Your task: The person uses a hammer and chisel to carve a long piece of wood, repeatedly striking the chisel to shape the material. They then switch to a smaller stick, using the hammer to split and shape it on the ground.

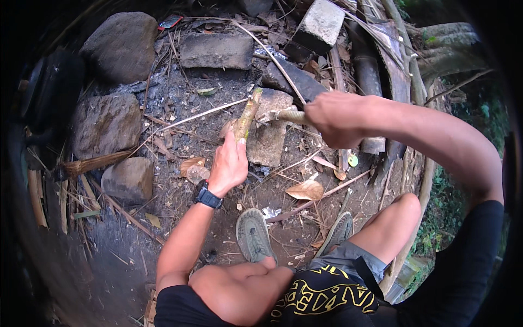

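My left hand is wrapped round the lower part of a short, greenish-brown piece of branch. The stick slants upward, its far end over a pale flat stone block. Closed in a fist, my right hand grips a tool with a light, ribbed handle. Part of that handle sticks out leftward from the fist toward the branch, a narrow pale tip at its end. Whether the tool has a blade cannot be made out. Just behind the fist lies a dark slab.
Large stones line the left side, and a dark brick lies at the back beside a pale block. Bamboo and logs run along the right. Twigs and a brown leaf litter the dirt near my sandals.
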A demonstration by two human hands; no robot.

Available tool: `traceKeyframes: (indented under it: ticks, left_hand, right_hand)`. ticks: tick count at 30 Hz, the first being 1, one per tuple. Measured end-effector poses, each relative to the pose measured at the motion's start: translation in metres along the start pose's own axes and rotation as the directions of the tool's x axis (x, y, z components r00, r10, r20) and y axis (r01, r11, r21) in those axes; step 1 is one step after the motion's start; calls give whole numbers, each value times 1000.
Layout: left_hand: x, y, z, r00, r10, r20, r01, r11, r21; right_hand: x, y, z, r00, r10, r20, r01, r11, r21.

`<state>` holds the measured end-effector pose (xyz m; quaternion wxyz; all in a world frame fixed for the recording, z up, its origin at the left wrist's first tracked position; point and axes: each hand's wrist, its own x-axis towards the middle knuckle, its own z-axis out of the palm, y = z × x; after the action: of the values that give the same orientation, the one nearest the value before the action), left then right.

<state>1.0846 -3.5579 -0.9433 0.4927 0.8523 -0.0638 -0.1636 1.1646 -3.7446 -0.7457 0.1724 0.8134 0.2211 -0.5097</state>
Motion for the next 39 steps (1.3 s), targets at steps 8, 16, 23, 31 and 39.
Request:
traceKeyframes:
  ticks: [8,16,23,31,39]
  left_hand:
    - [0,0,7,990,138,-8,-139,987,-82]
    - [-9,14,35,992,15,124,-23,997,69]
    - [17,7,-3,974,130,188,-130,991,-14]
    - [-17,2,-12,830,-318,458,495,799,-342]
    - [-22,6,29,819,-394,418,574,582,-576]
  right_hand:
    - [-21,3,31,994,43,101,-91,838,538]
    - [-24,8,58,975,8,221,-153,746,648]
    - [-34,9,60,995,-19,101,-47,789,612]
    - [-37,-45,-29,967,-68,-246,-23,937,-350]
    - [-25,-20,-9,723,30,-690,-125,988,-88]
